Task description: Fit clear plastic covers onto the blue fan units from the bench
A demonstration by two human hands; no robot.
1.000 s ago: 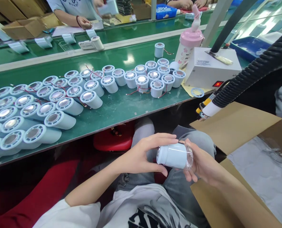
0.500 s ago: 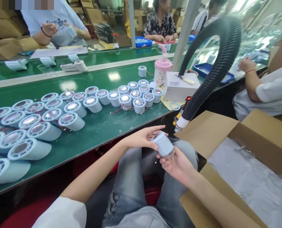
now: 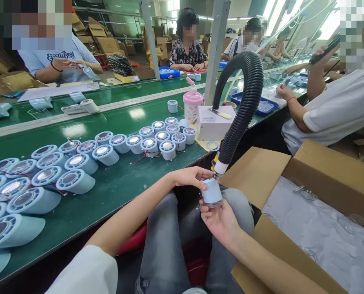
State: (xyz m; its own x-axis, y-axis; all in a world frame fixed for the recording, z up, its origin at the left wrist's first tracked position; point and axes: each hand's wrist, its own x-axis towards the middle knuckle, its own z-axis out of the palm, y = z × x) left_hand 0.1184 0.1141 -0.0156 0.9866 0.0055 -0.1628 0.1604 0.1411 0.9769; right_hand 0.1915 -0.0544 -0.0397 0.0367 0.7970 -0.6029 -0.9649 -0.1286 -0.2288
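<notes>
Between my hands, above my lap, is a light blue cylinder (image 3: 212,191) with a clear base, held nearly upright. My left hand (image 3: 191,178) grips its upper part from the left, thumb on its side. Underneath, my right hand (image 3: 219,218) holds the clear base with its fingers. The metal tip (image 3: 216,175) of a black ribbed hose (image 3: 253,85) is at the cylinder's top rim; whether they touch is unclear. Rows of similar blue cylinders (image 3: 77,181) with thin red wires stand on the green table (image 3: 117,183) to the left.
An open cardboard box (image 3: 331,167) with clear plastic pieces on white lining is at my right. A white box-shaped unit (image 3: 215,124) and a pink cup (image 3: 193,102) stand at the table's edge. Several people sit around the line; one in a white shirt (image 3: 344,106) is at right.
The cylinder has turned more upright in my hands and is now at the hose tip. The head view has shifted, so the table and hose appear further left and more people show.
</notes>
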